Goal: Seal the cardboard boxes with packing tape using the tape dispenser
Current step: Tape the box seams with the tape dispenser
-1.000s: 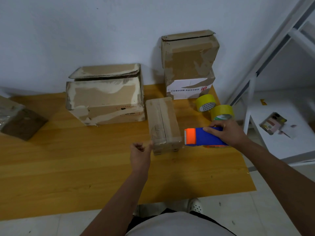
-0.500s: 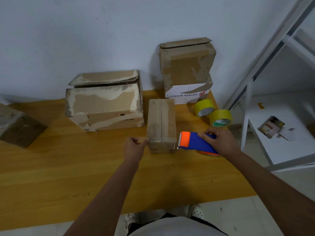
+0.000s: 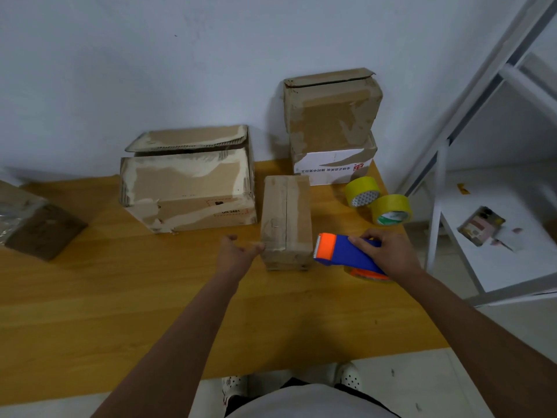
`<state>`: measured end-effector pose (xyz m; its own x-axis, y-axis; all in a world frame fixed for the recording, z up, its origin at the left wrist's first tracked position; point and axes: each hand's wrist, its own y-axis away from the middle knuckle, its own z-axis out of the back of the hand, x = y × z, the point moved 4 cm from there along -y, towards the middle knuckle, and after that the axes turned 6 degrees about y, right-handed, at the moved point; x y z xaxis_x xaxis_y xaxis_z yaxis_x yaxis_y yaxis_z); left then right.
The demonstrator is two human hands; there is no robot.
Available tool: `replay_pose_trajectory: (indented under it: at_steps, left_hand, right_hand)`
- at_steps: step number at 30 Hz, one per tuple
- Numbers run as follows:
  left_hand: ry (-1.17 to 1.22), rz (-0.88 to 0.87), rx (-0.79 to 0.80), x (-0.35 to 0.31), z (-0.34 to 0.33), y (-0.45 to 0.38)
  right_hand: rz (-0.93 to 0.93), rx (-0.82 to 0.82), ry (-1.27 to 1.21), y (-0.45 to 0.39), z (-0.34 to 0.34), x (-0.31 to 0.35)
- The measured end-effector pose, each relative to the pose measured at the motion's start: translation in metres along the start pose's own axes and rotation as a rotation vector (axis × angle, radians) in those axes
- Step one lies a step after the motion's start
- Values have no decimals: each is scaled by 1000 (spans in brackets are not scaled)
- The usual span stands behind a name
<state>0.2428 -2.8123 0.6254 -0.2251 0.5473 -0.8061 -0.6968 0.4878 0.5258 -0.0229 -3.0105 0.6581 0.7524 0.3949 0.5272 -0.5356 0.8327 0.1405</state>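
A small taped cardboard box (image 3: 286, 218) lies lengthwise in the middle of the wooden table (image 3: 90, 312). My left hand (image 3: 236, 256) is spread open at the box's near left corner, fingertips against its side. My right hand (image 3: 387, 251) grips a blue tape dispenser (image 3: 346, 251) with an orange toothed head, held just right of the box, its tape roll resting on the table. A large worn box (image 3: 187, 188) with a loose top flap stands behind on the left. Two stacked boxes (image 3: 331, 128) stand against the wall.
Two yellow tape rolls (image 3: 378, 200) sit near the table's right edge. A dark flat package (image 3: 39, 227) lies at the far left. A white shelf frame (image 3: 497, 236) holding a small packet stands to the right of the table. My shoes show below the near edge.
My left hand has opened from a fist and now touches the small box's corner. The box has turned straighter. The dispenser stays just right of the box.
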Motion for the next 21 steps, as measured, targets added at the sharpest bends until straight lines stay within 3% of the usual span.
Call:
replay_pose_trajectory:
  at_steps: [5,7,9,11,14,21]
  left_hand:
    - [-446,-266,-109,-12,3,19]
    - [-737,-640,-77,-18,-9,37]
    - [-960,-957,155,-11,-35,53]
    - [-1132,-943,311,4,-48,54]
    - [-1268,-907,286,13,-44,44]
    - [-1242,-967,325,-18,-50,41]
  right_hand:
    - [18,-21,30,-1,-1,8]
    - [15,-13,24,-1,-2,8]
    - [12,-6,14,0,-2,7]
    - [13,-4,15,1,-2,6]
    - [8,-5,22,3,-4,5]
    - [-3,-12,38,8,-4,5]
